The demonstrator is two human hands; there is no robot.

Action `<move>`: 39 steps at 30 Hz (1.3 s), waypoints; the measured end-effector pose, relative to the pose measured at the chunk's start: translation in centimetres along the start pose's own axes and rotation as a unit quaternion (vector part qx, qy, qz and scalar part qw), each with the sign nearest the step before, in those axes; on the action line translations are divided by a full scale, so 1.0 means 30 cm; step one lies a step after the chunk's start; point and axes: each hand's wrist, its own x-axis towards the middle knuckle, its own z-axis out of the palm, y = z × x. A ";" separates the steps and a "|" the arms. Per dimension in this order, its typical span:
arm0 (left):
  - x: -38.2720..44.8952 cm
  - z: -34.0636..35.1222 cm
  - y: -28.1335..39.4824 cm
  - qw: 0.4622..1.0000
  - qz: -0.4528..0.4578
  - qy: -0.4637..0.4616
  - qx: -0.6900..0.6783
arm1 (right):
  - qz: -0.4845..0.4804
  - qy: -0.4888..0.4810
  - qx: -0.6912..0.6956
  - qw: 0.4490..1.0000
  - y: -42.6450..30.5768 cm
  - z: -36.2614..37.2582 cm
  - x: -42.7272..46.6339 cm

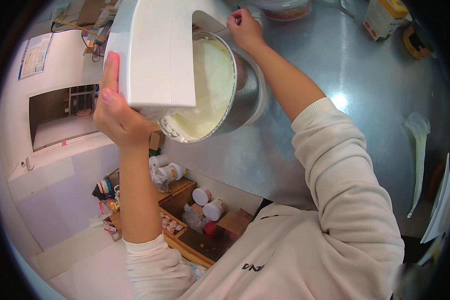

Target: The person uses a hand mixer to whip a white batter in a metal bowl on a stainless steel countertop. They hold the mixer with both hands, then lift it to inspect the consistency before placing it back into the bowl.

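Observation:
A white stand mixer (161,56) stands at the upper left of the steel table. Under its head sits a metal mixing bowl (243,90), with pale whipped cream (213,75) inside and smears along the rim. My left hand (122,112) lies against the outer side of the mixer head, fingers extended. Beyond the bowl, my right hand (247,30) is curled beside the mixer's body. A small dark tip shows by its fingers; whether they grip a control there is hidden. The mixer head covers part of the bowl, and no beater is visible.
The steel table (277,157) carries a lidded plastic tub (285,9), a carton (384,18) and a used piping bag (418,157). Below, beside the table, are white tubs (214,209) and cardboard boxes (232,225). A wall opening (65,116) is at left.

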 end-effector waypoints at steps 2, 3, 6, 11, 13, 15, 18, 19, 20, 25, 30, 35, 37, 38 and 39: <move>0.019 -0.006 -0.008 1.000 0.018 -0.002 0.006 | -0.009 0.003 0.010 1.000 0.004 0.003 0.002; 0.028 -0.009 -0.011 1.000 0.026 -0.003 0.009 | -0.014 0.007 0.013 1.000 0.006 0.005 0.004; 0.049 -0.020 -0.011 0.999 0.026 -0.009 0.023 | -0.017 0.009 0.023 1.000 0.015 0.011 0.004; 0.074 -0.032 -0.001 0.999 -0.034 -0.034 0.016 | -0.019 0.003 0.033 0.999 0.016 0.006 0.007; 0.081 -0.037 0.001 0.999 -0.031 -0.033 0.010 | -0.021 0.002 0.024 0.999 0.010 0.000 0.003; 0.090 -0.032 -0.002 1.000 -0.018 -0.012 -0.001 | -0.017 0.002 0.017 1.000 0.003 -0.003 -0.001; 0.091 -0.036 -0.002 0.998 -0.062 -0.026 -0.012 | -0.014 -0.001 0.020 1.000 -0.001 -0.007 -0.003; 0.093 -0.038 -0.004 0.998 -0.062 -0.023 -0.010 | -0.013 -0.003 0.024 1.000 -0.002 -0.007 -0.004; 0.100 -0.039 -0.006 0.999 -0.050 -0.022 -0.006 | -0.014 -0.002 0.019 1.000 -0.003 -0.007 -0.002; 0.108 -0.040 -0.012 1.000 -0.022 -0.016 0.007 | -0.019 0.003 0.015 1.000 -0.002 -0.004 -0.002; 0.114 -0.046 -0.016 0.998 -0.050 -0.022 -0.011 | -0.022 0.003 0.002 1.000 -0.001 -0.002 -0.001; 0.114 -0.037 -0.014 0.999 -0.026 -0.019 0.001 | -0.017 0.001 0.006 1.000 0.004 -0.005 0.003; 0.115 -0.041 -0.012 0.999 -0.040 -0.022 -0.005 | -0.021 0.003 0.007 1.000 0.005 -0.004 0.001; 0.115 -0.044 -0.012 0.998 -0.054 -0.026 -0.013 | -0.019 0.001 0.013 1.000 0.005 -0.003 0.000; 0.115 -0.044 -0.012 0.998 -0.062 -0.029 -0.013 | -0.018 0.000 0.019 1.000 0.005 -0.003 0.000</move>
